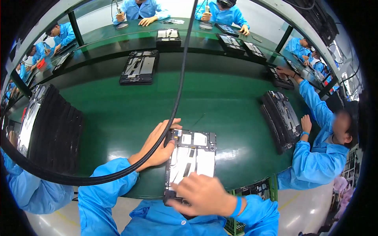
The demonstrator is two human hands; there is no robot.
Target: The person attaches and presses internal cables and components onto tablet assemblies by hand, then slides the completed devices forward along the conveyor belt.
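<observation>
In front of me on the green table lies an opened tablet [199,157], its black frame holding silvery battery plates and small boards. My left hand [157,145] grips its upper left corner, thumb on the side edge and fingers reaching past the top. Slightly smeared by motion, my right hand [202,192] is over the tablet's lower part with its fingers apart and nothing seen in them. It hides much of the lower end, so whether it touches the tablet I cannot tell. A blue band [237,206] circles my right wrist.
A tall stack of tablets [59,129] stands at left; a shorter stack [281,122] is at right, beside a co-worker [327,153]. Another opened tablet [139,67] lies farther back. A thick black cable [181,74] hangs across the view. More people work beyond the far shelf.
</observation>
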